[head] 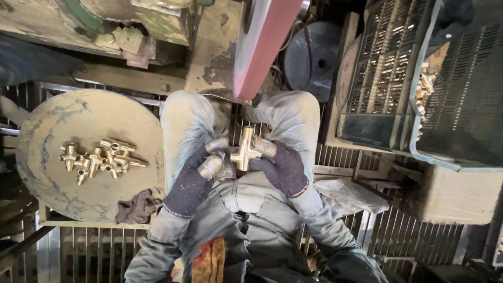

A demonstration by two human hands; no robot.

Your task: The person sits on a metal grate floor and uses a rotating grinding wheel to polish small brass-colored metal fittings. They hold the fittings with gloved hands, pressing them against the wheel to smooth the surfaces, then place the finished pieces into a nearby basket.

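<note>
Both my gloved hands hold one brass cross-shaped pipe fitting above my lap, just below the red sanding belt. My left hand, in a dark knit glove with taped fingertips, grips the fitting's left arm. From the other side, my right hand, gloved the same way, clasps its right arm. The fitting stands upright between the two hands, its top arm pointing toward the belt.
A round dusty platform at my left carries a pile of brass fittings and a dark rag. Dark slotted plastic crates with more brass parts stand at the right. Metal grating lies underfoot.
</note>
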